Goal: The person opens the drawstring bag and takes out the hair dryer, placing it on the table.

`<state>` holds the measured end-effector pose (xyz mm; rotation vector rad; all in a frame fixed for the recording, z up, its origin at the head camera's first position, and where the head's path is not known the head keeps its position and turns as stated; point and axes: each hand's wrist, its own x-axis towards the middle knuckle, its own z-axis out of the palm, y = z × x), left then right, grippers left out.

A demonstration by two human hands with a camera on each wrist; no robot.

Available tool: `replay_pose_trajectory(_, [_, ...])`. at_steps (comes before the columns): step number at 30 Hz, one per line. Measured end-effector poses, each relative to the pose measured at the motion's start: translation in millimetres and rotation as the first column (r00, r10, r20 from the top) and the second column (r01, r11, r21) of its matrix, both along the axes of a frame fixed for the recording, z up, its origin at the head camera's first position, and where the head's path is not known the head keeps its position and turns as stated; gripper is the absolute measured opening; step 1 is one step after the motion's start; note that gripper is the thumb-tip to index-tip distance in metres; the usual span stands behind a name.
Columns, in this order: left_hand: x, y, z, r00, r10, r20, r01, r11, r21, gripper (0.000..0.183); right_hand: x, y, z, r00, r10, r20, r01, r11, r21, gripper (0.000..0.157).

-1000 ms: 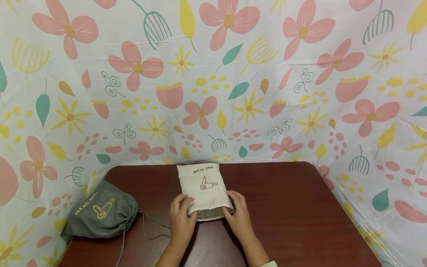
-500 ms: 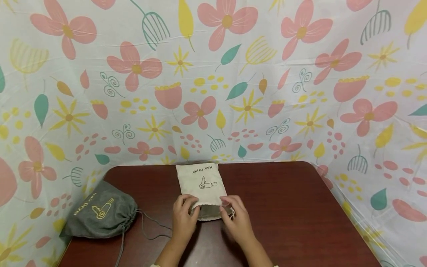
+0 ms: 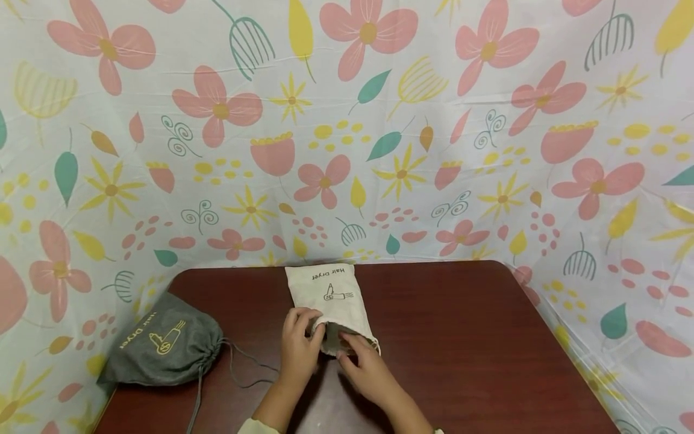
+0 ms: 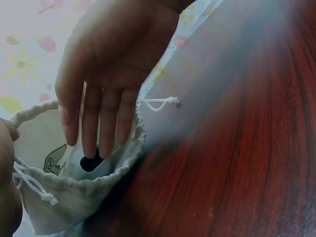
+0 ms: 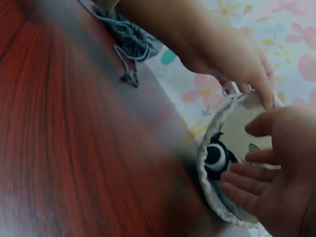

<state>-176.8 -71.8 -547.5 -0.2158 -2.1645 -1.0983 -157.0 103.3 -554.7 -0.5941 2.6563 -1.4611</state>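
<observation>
A cream drawstring bag (image 3: 318, 301) printed "Hair Dryer" lies on the table with its mouth towards me. My left hand (image 3: 297, 346) pinches the left side of its rim, thumb inside the mouth. My right hand (image 3: 370, 369) reaches into the mouth; in the left wrist view its fingers (image 4: 106, 123) point straight down inside the rim. Deep in the bag, a black-and-white object with a round end (image 5: 216, 157) shows near those fingers in the right wrist view. Most of it is hidden by cloth, and I cannot tell whether the right hand touches it.
A grey drawstring bag (image 3: 168, 346), also printed "Hair Dryer", lies full and cinched on the left of the dark red wooden table (image 3: 477, 349). Its grey cords (image 3: 249, 361) trail towards my left forearm. A flower-patterned curtain (image 3: 347, 132) hangs behind the table and along its sides.
Both hands held the rim earlier. The right hand has let go of it and moved left into the bag's mouth. The left hand keeps its hold, and the mouth now gapes wider.
</observation>
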Motion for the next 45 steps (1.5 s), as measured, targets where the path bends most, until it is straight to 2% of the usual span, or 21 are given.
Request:
replay_pose_trajectory(3, [0.8,1,2.4,1.0,-0.011,0.019,0.011,1.0,0.026,0.021,-4.1,-4,-2.0,0.992,0.006,0.124,0.01,0.992,-0.127,0.048])
replay_pose_trajectory(6, [2.4,2,2.6,0.999,-0.024,0.037,0.022,0.999,0.046,0.021,-8.3,-9,-3.4,0.966,0.032,0.258,0.049,0.952,-0.302,0.051])
replay_pose_trajectory(8, [3.4,3,2.1,0.999,-0.025,0.04,0.023,0.998,0.05,0.022,-11.3,-12,-4.6,0.938,0.063,0.34,0.087,0.908,-0.41,0.055])
replay_pose_trajectory(11, [3.7,4,0.2,1.0,-0.009,0.015,0.009,1.0,0.026,0.023,-16.1,-16,-5.7,0.88,0.141,0.453,0.146,0.828,-0.542,0.059])
replay_pose_trajectory(15, [3.6,6,-2.4,0.999,0.005,-0.046,-0.005,1.0,-0.003,0.024,-21.1,-18,-8.5,0.82,0.225,0.525,0.217,0.727,-0.651,0.054])
replay_pose_trajectory(18, [5.3,6,-3.6,0.997,-0.008,-0.072,0.007,1.0,-0.006,0.025,-22.8,-18,-11.2,0.798,0.265,0.541,0.265,0.651,-0.711,0.046])
replay_pose_trajectory(20, [6.9,7,-4.1,0.997,-0.015,-0.076,0.014,1.0,-0.013,0.024,-23.5,-18,-13.0,0.789,0.274,0.55,0.295,0.615,-0.731,0.041])
replay_pose_trajectory(24, [10.0,8,-3.1,0.998,-0.03,-0.059,0.03,1.0,-0.003,0.023,-24.9,-21,-15.4,0.795,0.237,0.559,0.333,0.6,-0.728,0.031])
replay_pose_trajectory(27, [11.1,10,-2.4,0.996,-0.039,-0.075,0.039,0.999,-0.005,0.024,-26.1,-25,-16.1,0.801,0.204,0.563,0.358,0.59,-0.723,0.027])
replay_pose_trajectory(34, [13.4,13,-2.6,0.996,-0.057,-0.07,0.057,0.998,0.01,0.022,-27.7,-32,-16.6,0.781,0.228,0.581,0.429,0.48,-0.765,0.024])
replay_pose_trajectory(40, [15.0,16,-4.9,0.995,-0.045,-0.088,0.045,0.999,-0.005,0.023,-29.5,-35,-17.2,0.783,0.197,0.59,0.466,0.442,-0.766,0.019])
replay_pose_trajectory(45, [16.0,18,-4.7,0.994,-0.043,-0.099,0.042,0.999,-0.011,0.026,-33.8,-36,-17.6,0.803,0.177,0.569,0.469,0.399,-0.787,0.015])
